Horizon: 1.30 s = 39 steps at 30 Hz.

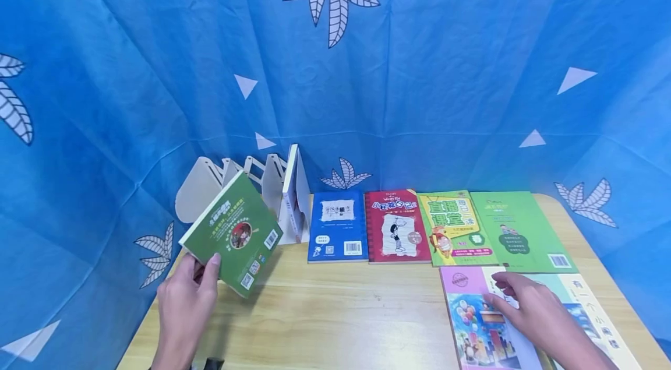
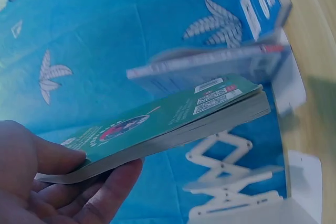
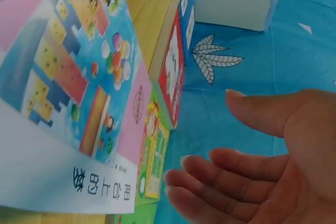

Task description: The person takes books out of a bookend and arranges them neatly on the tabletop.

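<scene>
My left hand (image 1: 187, 294) pinches a green book (image 1: 236, 236) by its lower left edge, thumb on the back cover and fingers beneath. The book is tilted in the air, in front of a white folding bookend rack (image 1: 201, 189). In the left wrist view, the green book's (image 2: 173, 114) page edges face the camera. One thin book (image 1: 290, 195) stands upright at the rack's right end. My right hand (image 1: 534, 306) hovers over a pink picture book (image 1: 472, 323), its fingers relaxed and holding nothing. The right wrist view shows that hand (image 3: 262, 166) with thumb and fingers apart.
Along the table's back edge lie a blue book (image 1: 338, 227), a red book (image 1: 395, 230), a yellow-green book (image 1: 456, 230) and a light green book (image 1: 524, 236). Another picture book (image 1: 592, 312) lies partly under my right arm. Blue cloth (image 1: 367, 84) hangs behind the wooden table (image 1: 341, 317).
</scene>
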Available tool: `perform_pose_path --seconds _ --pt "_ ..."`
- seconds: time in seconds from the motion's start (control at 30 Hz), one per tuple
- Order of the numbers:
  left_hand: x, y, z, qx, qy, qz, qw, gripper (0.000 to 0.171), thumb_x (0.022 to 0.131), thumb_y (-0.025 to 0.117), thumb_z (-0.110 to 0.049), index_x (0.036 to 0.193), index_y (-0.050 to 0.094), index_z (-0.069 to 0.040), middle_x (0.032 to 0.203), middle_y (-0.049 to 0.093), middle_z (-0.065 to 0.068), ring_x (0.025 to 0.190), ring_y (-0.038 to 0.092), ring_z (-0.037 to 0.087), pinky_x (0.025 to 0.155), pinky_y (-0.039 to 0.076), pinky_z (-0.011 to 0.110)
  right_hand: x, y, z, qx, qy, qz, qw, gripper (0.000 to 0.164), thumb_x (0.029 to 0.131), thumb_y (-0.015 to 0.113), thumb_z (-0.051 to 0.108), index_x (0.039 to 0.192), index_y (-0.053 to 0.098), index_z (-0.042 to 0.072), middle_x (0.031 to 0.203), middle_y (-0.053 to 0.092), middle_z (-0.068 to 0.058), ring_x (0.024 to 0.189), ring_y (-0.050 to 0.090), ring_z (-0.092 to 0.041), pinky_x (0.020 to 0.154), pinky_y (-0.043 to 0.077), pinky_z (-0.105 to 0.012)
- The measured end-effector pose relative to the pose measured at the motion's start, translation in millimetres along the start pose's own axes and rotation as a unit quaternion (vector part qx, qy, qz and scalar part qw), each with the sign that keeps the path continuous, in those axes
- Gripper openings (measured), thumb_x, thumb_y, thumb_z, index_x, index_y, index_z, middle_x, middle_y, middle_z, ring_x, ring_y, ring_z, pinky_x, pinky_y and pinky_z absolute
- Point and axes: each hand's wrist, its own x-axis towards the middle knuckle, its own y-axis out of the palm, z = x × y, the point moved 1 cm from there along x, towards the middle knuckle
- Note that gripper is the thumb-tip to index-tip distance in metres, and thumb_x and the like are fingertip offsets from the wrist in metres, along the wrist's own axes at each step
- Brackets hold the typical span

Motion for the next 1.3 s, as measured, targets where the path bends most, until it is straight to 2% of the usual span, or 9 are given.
perform_pose_path --seconds 0.1,0.23,0.37,0.57,0.73,0.9,1.07,1.3 --pt "-8.1 -0.3 -6.6 -0.020 0.030 -0.002 0.9993 0.013 0.092 0.075 -0.002 0.099 0.069 0.006 0.082 0.077 0.023 0.064 0.055 -0.010 0.049 0.045 0.007 -2 -1 3 0.002 -0.015 -0.011 1.000 0.061 0.093 0.076 0.040 0.131 0.063 -0.006 0.120 0.073 -0.026 0.113 0.068 -0.048 0.092 0.058 -0.063" --pt "-17.0 2.6 -15.0 -0.045 0.082 -0.008 0.9956 0.015 0.086 0.078 0.005 0.097 0.069 0.007 0.084 0.078 0.024 0.069 0.067 0.000 0.060 0.050 0.000 -6 -1 9 0.018 -0.029 0.005 0.999 0.067 0.093 0.075 0.043 0.138 0.059 -0.003 0.130 0.068 -0.027 0.121 0.064 -0.049 0.097 0.056 -0.066" --pt "-23.7 7.1 -24.0 -0.074 0.114 0.004 0.9907 0.020 0.083 0.079 0.009 0.101 0.070 0.007 0.087 0.078 0.023 0.074 0.072 0.005 0.067 0.053 0.000 -9 0 16 0.035 -0.045 0.012 0.998 0.075 0.091 0.074 0.053 0.143 0.055 0.002 0.137 0.065 -0.024 0.126 0.061 -0.050 0.098 0.055 -0.067" --pt "-35.1 15.8 -37.8 -0.104 0.139 0.037 0.9841 0.024 0.083 0.078 0.010 0.105 0.071 0.005 0.090 0.080 0.019 0.075 0.075 0.011 0.069 0.057 0.004 -10 0 27 0.053 -0.089 -0.017 0.995 0.076 0.089 0.076 0.056 0.144 0.056 0.007 0.140 0.065 -0.020 0.126 0.062 -0.048 0.093 0.058 -0.067" --pt "-43.2 24.3 -47.1 -0.126 0.165 0.059 0.9765 0.022 0.082 0.078 0.011 0.102 0.071 0.003 0.088 0.080 0.014 0.075 0.075 0.009 0.067 0.059 0.008 -11 -4 37 0.078 -0.098 -0.006 0.992 0.079 0.088 0.075 0.058 0.148 0.052 0.013 0.144 0.063 -0.016 0.130 0.060 -0.045 0.095 0.058 -0.066" --pt "-49.3 32.3 -53.4 -0.157 0.198 0.078 0.9644 0.026 0.080 0.078 0.013 0.101 0.070 0.001 0.088 0.081 0.011 0.077 0.074 0.004 0.067 0.060 0.010 -11 -7 48 0.102 -0.095 0.014 0.990 0.089 0.085 0.072 0.068 0.151 0.047 0.015 0.147 0.062 -0.014 0.133 0.059 -0.043 0.097 0.057 -0.066" --pt "-57.5 38.3 -63.0 -0.190 0.207 0.113 0.9531 0.028 0.081 0.077 0.012 0.105 0.070 -0.001 0.092 0.081 0.010 0.080 0.075 0.005 0.070 0.061 0.011 -9 -6 62 0.132 -0.115 0.009 0.984 0.087 0.083 0.072 0.070 0.150 0.048 0.018 0.146 0.063 -0.009 0.134 0.060 -0.039 0.100 0.057 -0.063" --pt "-69.1 43.8 -78.1 -0.221 0.196 0.171 0.9401 0.031 0.087 0.075 0.007 0.114 0.071 -0.007 0.099 0.082 0.006 0.086 0.075 0.002 0.070 0.061 0.011 -10 1 82 0.165 -0.153 0.035 0.974 0.086 0.084 0.072 0.067 0.153 0.045 0.023 0.149 0.061 -0.006 0.135 0.061 -0.034 0.104 0.057 -0.059"
